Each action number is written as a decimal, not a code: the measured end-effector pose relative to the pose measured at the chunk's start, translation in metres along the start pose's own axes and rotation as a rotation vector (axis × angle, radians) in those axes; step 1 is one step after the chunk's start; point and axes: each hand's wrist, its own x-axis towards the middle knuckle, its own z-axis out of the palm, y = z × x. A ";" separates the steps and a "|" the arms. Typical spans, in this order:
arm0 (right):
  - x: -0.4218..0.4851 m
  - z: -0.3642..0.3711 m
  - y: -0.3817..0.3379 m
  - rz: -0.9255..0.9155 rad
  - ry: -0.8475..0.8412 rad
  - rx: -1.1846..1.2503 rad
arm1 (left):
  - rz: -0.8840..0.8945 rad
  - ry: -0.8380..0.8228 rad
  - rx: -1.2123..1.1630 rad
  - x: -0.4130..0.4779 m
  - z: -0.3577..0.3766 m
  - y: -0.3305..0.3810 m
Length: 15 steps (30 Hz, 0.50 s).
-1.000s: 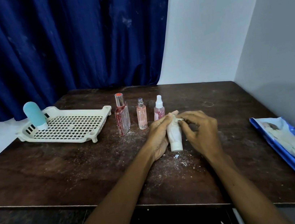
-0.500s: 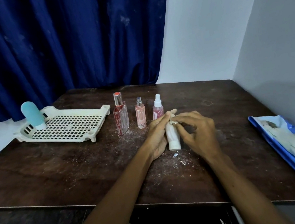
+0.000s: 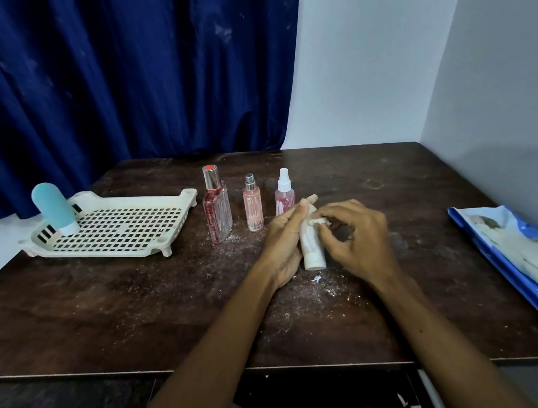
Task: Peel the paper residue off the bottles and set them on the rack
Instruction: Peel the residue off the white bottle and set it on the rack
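My left hand [image 3: 285,241] holds a small white bottle [image 3: 313,248] upright-tilted over the table's middle, cap end toward me. My right hand [image 3: 357,239] pinches a curl of white paper residue [image 3: 317,221] on the bottle's upper side. Behind the hands stand three bottles in a row: a red square one [image 3: 217,209], a slim pink one [image 3: 253,206] and a pink spray bottle [image 3: 283,193]. A cream perforated rack [image 3: 172,214] sits at the left, with a light blue bottle [image 3: 52,208] standing in its far left corner.
White paper crumbs are scattered on the dark wooden table [image 3: 102,306] around and in front of the hands. A blue bag with whitish paper [image 3: 537,256] lies at the right edge. A blue curtain hangs behind; a white wall closes the right side.
My right hand's fingers have shifted slightly on the bottle's upper part, working the paper curl. The bottle stays in my left hand at about the same spot.
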 end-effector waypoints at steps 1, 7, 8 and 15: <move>0.000 0.000 0.002 0.023 0.011 -0.007 | -0.001 -0.001 0.002 -0.001 0.001 0.000; -0.001 0.003 0.003 0.015 0.021 0.032 | 0.006 0.019 0.009 0.000 -0.001 0.000; -0.001 0.002 0.002 0.004 0.013 0.036 | 0.002 0.024 0.003 0.000 -0.001 0.000; 0.001 -0.002 0.003 0.099 0.026 0.024 | -0.005 0.043 -0.001 0.001 0.001 -0.001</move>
